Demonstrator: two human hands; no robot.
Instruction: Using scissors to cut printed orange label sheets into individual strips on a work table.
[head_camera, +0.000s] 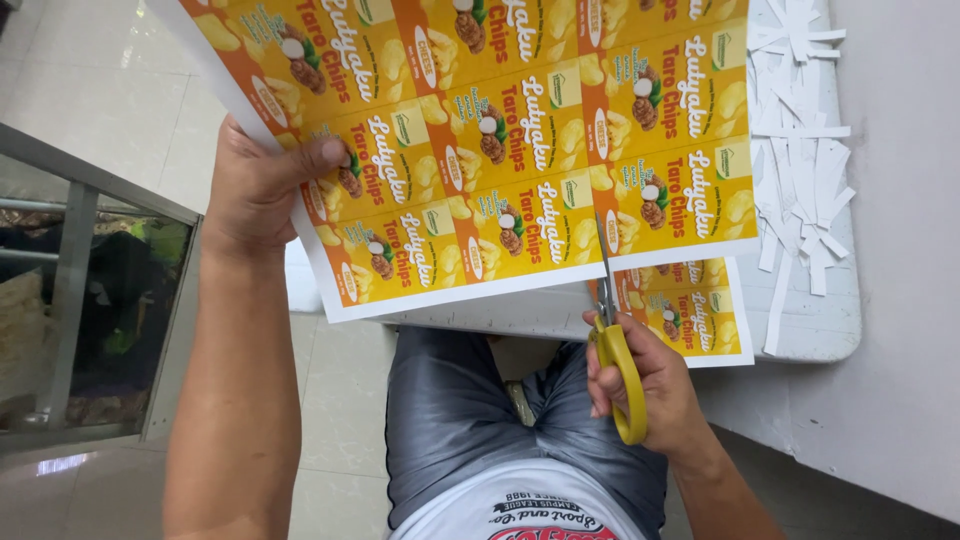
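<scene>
1. The step in hand looked to be cutting a printed sheet of yellow-and-orange labels (490, 150) into pieces. The blades had entered the sheet's near white margin and stood in the gap between two columns of labels.

2. The left hand (255, 185) was closed on the sheet's left edge, thumb pressed on top and fingers hidden beneath, holding the sheet up and fairly flat above the lap.

3. The right hand (645, 375) gripped the yellow-handled scissors (612, 330), fingers through the loops, just below the sheet's near edge. Whether the blades were parted or closed could not be told — they showed only as a thin line.

4. The next move, as I judged it, called for keeping the blades on the seam between the columns while the left hand kept the sheet taut — a drift would slice into a printed label.

5. Just beyond the right hand, a smaller piece of the same labels (695, 315) lay on the white table (820, 330).

6. No true container showed. Farther beyond the right hand, a loose heap of white paper strips (800, 150) lay on the table top.

7. Beside the left forearm stood a glass-fronted case (90, 300); its contents were too dim to name.
</scene>
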